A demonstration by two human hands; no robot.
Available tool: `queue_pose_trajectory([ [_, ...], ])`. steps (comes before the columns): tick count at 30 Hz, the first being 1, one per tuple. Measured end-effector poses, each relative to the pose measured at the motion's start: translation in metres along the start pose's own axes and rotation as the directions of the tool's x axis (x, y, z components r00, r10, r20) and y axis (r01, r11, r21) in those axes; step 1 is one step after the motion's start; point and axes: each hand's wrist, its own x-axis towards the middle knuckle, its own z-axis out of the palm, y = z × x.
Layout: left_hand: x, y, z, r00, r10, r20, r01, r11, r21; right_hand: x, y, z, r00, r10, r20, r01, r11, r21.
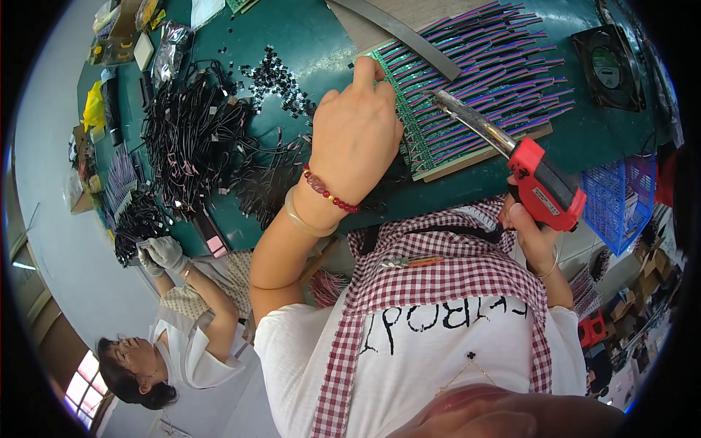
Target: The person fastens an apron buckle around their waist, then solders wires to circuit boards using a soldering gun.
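My right hand (531, 230) is wrapped round the handle of a red and black soldering gun (544, 182). Its metal barrel points up and left, with the tip over a panel of small green circuit boards (409, 120). Rows of black, red and blue striped wires (504, 80) run rightward from that panel. At the panel's left edge is my left hand (355, 135), back upward and fingers bent together; whatever they pinch is hidden beneath them. A grey curved metal strip (409, 40) lies across the wires. Under the panel a wooden board (496, 153) shows.
Left of my hand lie small black parts (281, 80) and a heap of black cables (193, 135) on the green table (307, 33). A black fan (607, 67) stands at the right, above a blue basket (617, 201). A gloved co-worker (193, 314) handles cables at left.
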Motion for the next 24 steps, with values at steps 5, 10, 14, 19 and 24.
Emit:
queue_pose_trajectory([
  [5, -0.0005, 0.0006, -0.0005, 1.0, -0.005, 0.006, 0.005, 1.0, -0.007, 0.0021, -0.0031, 0.0032, 0.999, -0.04, -0.017, 0.039, 0.998, -0.04],
  [10, -0.0006, 0.001, 0.0003, 1.0, -0.008, -0.009, 0.007, 1.0, -0.009, 0.0047, -0.0065, 0.004, 0.998, -0.037, -0.048, 0.038, 0.999, 0.005],
  [14, -0.0009, 0.0003, 0.0007, 1.0, -0.005, -0.012, 0.005, 1.0, -0.009, 0.0061, -0.0067, 0.0036, 0.998, -0.04, -0.055, 0.042, 0.999, 0.022],
  [19, -0.0005, 0.0008, 0.0002, 1.0, -0.007, 0.003, 0.007, 1.0, -0.002, 0.0064, -0.0061, 0.0028, 0.997, -0.061, -0.049, 0.062, 0.997, 0.034],
  [24, -0.0035, 0.0002, -0.0003, 1.0, -0.025, 0.01, 0.025, 0.999, 0.026, 0.0059, -0.0082, 0.0073, 0.997, -0.034, -0.074, 0.039, 0.997, 0.065],
])
